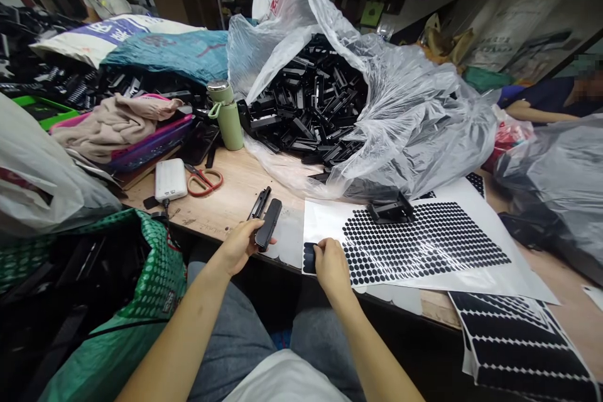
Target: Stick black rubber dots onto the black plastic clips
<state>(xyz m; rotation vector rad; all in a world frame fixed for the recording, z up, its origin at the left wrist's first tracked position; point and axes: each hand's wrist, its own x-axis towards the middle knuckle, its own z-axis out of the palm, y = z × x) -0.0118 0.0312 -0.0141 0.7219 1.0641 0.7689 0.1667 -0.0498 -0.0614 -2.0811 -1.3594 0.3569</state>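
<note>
My left hand [239, 246] is closed around a long black plastic piece [270, 223] with rounded ends, tilted above the table edge. Just behind its fingers lies another slim black part [259, 203]. My right hand [332, 267] has its thumb and fingers pinched at a dark sticker [309, 257] on the left margin of a white sheet. How far the sticker is lifted is hidden by the fingertips. Rows of round black dots [400, 245] cover most of the sheet, and a black plastic bracket [391, 208] rests on its upper part.
Behind the sheet, a large clear plastic bag [414, 107] spills many black parts [311, 107]. To the left stand a green bottle [228, 116], scissors [205, 182] and a white power bank [170, 179]. A green bag [160, 270] hangs left; more sticker sheets [522, 345] overhang right.
</note>
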